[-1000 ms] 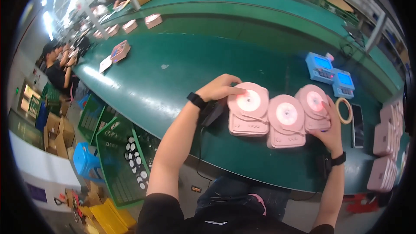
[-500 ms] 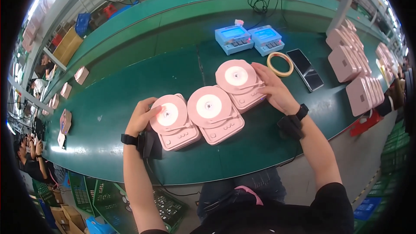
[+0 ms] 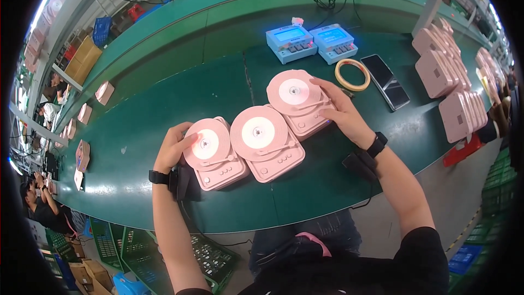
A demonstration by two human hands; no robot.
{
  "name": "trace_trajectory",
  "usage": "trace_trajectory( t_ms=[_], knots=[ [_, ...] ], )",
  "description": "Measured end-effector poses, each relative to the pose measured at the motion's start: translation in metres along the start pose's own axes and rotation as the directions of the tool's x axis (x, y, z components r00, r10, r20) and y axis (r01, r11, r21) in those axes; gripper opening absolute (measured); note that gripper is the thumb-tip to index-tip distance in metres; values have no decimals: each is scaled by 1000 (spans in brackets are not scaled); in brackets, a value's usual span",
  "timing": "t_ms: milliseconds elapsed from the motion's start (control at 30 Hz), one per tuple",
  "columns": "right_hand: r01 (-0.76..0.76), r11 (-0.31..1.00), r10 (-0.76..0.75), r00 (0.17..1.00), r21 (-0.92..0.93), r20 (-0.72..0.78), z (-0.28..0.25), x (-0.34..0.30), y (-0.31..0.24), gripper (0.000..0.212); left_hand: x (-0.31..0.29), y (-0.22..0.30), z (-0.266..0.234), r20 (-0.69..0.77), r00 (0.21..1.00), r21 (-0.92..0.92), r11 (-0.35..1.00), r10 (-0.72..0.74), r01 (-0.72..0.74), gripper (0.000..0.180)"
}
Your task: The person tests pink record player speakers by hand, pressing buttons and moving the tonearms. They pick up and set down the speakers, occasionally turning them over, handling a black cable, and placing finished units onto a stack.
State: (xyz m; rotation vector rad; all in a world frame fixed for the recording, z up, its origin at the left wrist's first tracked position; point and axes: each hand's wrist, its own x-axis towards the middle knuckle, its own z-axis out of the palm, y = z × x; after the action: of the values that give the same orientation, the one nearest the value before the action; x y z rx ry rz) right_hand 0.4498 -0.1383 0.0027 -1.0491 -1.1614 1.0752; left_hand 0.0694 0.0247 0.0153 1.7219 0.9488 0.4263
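Three pink toy record players lie face up side by side, each with a round disc and pale centre. My left hand point(image 3: 172, 148) closes on the outer edge of the left record player point(image 3: 220, 177), thumb on its disc. Between the other two sits the middle record player point(image 3: 271, 169), touched by neither hand. The right record player point(image 3: 307, 123) lies a little farther back. My right hand point(image 3: 347, 116) grips its right side, fingers at the disc's edge and thumb near the tone arm. The fingers' undersides are hidden.
Two blue devices with lit screens point(image 3: 291, 43) stand behind the record players. A tape roll point(image 3: 352, 75) and a phone point(image 3: 385, 82) lie to the right, near stacked pink cases point(image 3: 457, 117). More pink pieces point(image 3: 105, 93) are at the left. Green crates point(image 3: 147, 257) stand below the table point(image 3: 147, 175).
The whole view has shifted slightly. Both hands keep their hold on the outer record players, and the arrangement of the three looks nearly the same.
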Motion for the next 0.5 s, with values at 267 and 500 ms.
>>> trace_trajectory(
  t_ms=[267, 500],
  knots=[
    [37, 993, -38, 999, -115, -10, 4, -2, 4, 64, 0, 1, 3, -1, 1000, -10, 1000, 22, -22, 32],
    [98, 940, -117, 992, -328, -38, 2, -4, 3, 60, 6, -1, 5, -10, 999, -17, 999, 35, -35, 32]
  ],
)
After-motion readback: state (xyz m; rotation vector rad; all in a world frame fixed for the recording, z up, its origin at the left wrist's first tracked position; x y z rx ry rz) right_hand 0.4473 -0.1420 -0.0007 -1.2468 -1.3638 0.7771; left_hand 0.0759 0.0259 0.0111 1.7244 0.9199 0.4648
